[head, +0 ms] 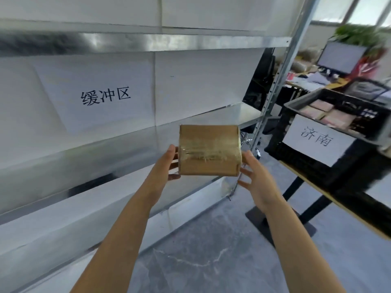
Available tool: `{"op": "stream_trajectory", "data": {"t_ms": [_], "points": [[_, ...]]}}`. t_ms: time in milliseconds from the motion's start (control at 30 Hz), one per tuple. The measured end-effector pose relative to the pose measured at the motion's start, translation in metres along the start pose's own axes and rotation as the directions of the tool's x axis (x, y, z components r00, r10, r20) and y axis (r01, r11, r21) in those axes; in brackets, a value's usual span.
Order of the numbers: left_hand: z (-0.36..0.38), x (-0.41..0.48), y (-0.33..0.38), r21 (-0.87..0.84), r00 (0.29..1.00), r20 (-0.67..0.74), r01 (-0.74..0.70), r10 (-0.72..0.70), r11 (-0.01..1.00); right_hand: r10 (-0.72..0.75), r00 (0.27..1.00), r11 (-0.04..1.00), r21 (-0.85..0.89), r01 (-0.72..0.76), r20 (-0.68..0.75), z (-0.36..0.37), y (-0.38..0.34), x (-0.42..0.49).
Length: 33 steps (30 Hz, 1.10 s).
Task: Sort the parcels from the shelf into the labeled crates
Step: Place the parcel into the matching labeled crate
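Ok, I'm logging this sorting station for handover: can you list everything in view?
shelf: one, silver metal, left
sign: one, white paper, on the shelf's back
parcel: one, brown cardboard, taped, held before the shelf
table: one, pale top, black legs, right
crate: one, black, on the table
label: one, white, on the crate's front
sorted parcels: several, pale pink, inside the crate
monitor: one, dark-framed, far right
plant: one, green, above the monitor
left hand: one, gripping the parcel's left edge
right hand: one, open at the parcel's right edge; contact unclear
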<state>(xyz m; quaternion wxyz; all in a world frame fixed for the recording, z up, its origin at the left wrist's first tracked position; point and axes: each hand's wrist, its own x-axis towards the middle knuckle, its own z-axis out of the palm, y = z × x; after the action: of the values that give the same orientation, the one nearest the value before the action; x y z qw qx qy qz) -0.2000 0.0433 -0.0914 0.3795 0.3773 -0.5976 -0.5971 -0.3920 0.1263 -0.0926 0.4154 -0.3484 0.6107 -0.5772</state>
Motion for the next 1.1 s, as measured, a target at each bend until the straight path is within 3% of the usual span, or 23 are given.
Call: {"op": "stream_trajectory", "data": {"t_ms": [300,600,967,1100], "points": [[0.062,0.018,0.006,-0.014,0.99,0.11,-0.083,0.084,0.996,-0.025,0.993,0.996,0.084,0.035,-0.114,-0.06,0.006,-0.012],[0.112,0.068,0.001,-0.018,0.943,0.311,-0.118,0.118,0.993,-0.089,0.977,0.993,0.062,0.103,-0.194,-0.101,0.006,-0.001],[0.17,0.214,0.02,-0.122,0.873,0.448,-0.151,0.19,0.981,-0.249,0.93,0.967,-0.024,0.252,-0.27,-0.15,-0.026,0.099],[0.197,0.253,0.018,-0.103,0.824,0.537,-0.151,0.183,0.983,-0.283,0.887,0.957,-0.047,0.286,-0.364,-0.165,-0.024,0.117]]}}
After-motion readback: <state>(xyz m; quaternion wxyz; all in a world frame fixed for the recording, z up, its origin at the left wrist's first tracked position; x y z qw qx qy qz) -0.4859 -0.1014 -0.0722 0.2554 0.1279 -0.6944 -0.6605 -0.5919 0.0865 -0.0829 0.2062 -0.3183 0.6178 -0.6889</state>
